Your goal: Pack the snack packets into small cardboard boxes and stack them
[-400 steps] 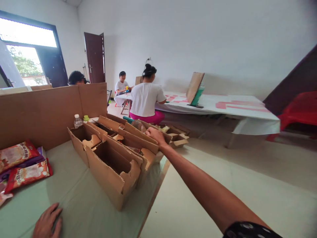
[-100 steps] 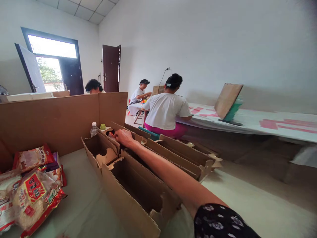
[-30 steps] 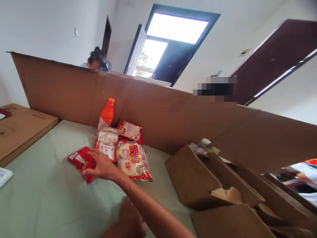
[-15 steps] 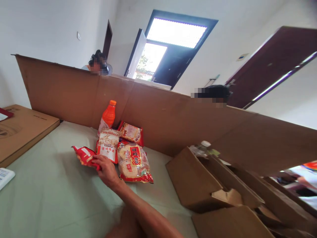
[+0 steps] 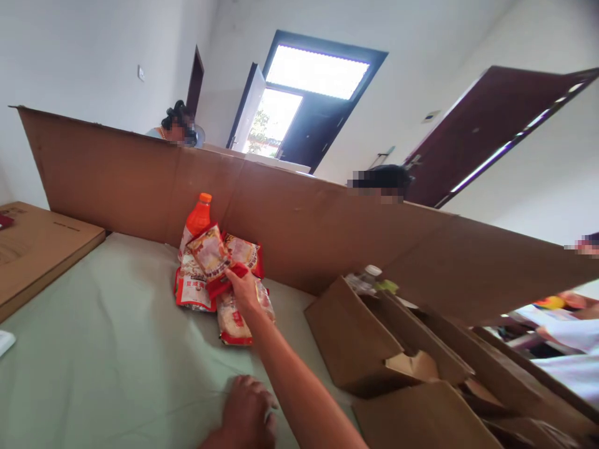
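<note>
My right hand (image 5: 244, 290) pinches the lower corner of a red and clear snack packet (image 5: 210, 252). It holds this packet tilted up in front of the white and red nut pouch (image 5: 194, 290), covering part of it. Behind stands an orange-capped bottle of orange drink (image 5: 199, 215). A similar red snack packet (image 5: 243, 249) leans at the back. Under my right hand lies a larger bag of rice crackers (image 5: 234, 318), partly hidden by hand and wrist. My left hand (image 5: 248, 405) rests low on the pale green cloth, fingers curled and somewhat blurred, with nothing visible in it.
A tall cardboard partition (image 5: 290, 218) runs across behind the snacks. Open cardboard boxes (image 5: 349, 337) stand at the right, one with a white-capped clear bottle (image 5: 372, 272). A flat carton (image 5: 51, 249) lies at left. People are beyond the partition and at far right.
My right hand has carried the snack packet from left of the pouch up and right, turning its clear front into view. My left hand has come into clearer sight below.
</note>
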A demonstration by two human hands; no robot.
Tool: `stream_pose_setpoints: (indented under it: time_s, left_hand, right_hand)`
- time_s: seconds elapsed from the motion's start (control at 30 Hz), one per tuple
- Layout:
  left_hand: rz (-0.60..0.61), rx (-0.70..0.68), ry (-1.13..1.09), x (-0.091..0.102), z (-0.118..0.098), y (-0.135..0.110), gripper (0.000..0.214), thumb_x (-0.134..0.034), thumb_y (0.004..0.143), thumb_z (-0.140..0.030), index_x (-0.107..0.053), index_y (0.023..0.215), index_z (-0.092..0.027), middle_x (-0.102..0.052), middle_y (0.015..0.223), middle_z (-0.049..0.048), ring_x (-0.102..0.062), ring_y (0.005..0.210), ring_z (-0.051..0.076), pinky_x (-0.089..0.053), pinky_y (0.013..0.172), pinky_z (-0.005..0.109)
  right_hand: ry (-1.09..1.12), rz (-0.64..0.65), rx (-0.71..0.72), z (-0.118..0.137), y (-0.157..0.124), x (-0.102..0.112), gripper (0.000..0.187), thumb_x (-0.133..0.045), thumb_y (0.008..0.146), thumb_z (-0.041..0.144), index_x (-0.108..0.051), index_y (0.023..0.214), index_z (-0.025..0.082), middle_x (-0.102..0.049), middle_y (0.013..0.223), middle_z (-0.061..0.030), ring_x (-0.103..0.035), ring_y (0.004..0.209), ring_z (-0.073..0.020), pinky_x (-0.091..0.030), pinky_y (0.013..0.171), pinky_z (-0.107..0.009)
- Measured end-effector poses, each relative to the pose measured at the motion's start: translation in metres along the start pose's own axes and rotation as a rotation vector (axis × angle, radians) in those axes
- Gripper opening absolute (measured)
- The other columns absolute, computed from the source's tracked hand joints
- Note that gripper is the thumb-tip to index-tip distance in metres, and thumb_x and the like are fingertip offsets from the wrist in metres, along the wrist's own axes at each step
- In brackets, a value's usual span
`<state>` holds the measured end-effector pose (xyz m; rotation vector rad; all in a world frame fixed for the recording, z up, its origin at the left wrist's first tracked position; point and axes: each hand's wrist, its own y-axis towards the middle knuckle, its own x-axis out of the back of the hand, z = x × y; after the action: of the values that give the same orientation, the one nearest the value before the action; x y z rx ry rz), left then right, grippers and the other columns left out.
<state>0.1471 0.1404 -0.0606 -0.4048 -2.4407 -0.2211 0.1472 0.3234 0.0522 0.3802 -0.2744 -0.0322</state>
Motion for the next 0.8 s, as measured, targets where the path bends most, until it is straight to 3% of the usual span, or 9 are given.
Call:
stream_pose_setpoints:
  time_s: [0.2, 0.37, 0.47, 0.6, 0.8]
  left_hand:
    - [-0.004, 0.018, -0.012, 0.000, -0.001, -0.002, 0.029, -0.063, 0.070, -0.012, -0.070, 0.098, -0.017, -0.070, 0.107, 0.0102, -0.057, 0.109, 0.028, -0.040, 0.099, 0.044]
    - [-0.014, 0.016, 0.014, 0.001, 0.000, -0.001, 0.031, -0.061, 0.069, -0.012, -0.071, 0.098, -0.018, -0.071, 0.106, 0.0094, -0.058, 0.109, 0.029, -0.041, 0.099, 0.044]
    - [-0.026, -0.009, 0.040, 0.004, 0.000, 0.001, 0.028, -0.061, 0.070, -0.012, -0.073, 0.094, -0.019, -0.072, 0.104, 0.0078, -0.059, 0.107, 0.027, -0.043, 0.098, 0.043]
    - [-0.055, -0.067, 0.085, 0.010, 0.001, 0.002, 0.029, -0.058, 0.072, -0.009, -0.074, 0.094, -0.019, -0.074, 0.103, 0.0072, -0.062, 0.106, 0.026, -0.045, 0.099, 0.043]
    - [-0.113, -0.233, 0.150, 0.017, 0.013, 0.012, 0.030, -0.050, 0.080, -0.009, -0.073, 0.095, -0.019, -0.075, 0.106, 0.0111, -0.065, 0.106, 0.028, -0.049, 0.099, 0.048]
  right_hand:
    - [-0.054, -0.126, -0.036, -0.027, -0.019, 0.011, 0.056, -0.055, 0.078, 0.037, -0.058, 0.130, 0.016, -0.070, 0.113, -0.0140, -0.065, 0.107, -0.0294, -0.053, 0.091, -0.044]
    - [-0.093, -0.154, 0.019, -0.026, -0.036, 0.018, 0.057, -0.049, 0.082, 0.040, -0.055, 0.134, 0.015, -0.057, 0.136, -0.0185, -0.054, 0.126, -0.0305, -0.045, 0.103, -0.049]
    - [-0.124, -0.081, 0.100, -0.015, -0.045, 0.024, 0.041, -0.051, 0.083, 0.035, -0.065, 0.119, 0.020, -0.058, 0.138, -0.0152, -0.049, 0.133, -0.0297, -0.041, 0.107, -0.049]
    - [-0.189, 0.063, 0.180, 0.005, -0.053, 0.038, 0.024, -0.053, 0.084, 0.023, -0.072, 0.101, 0.022, -0.062, 0.135, -0.0131, -0.054, 0.130, -0.0270, -0.042, 0.107, -0.048]
    - [-0.357, 0.251, 0.238, 0.047, -0.049, 0.091, 0.020, -0.064, 0.080, 0.011, -0.074, 0.091, 0.024, -0.068, 0.127, -0.0065, -0.059, 0.126, -0.0214, -0.044, 0.106, -0.039]
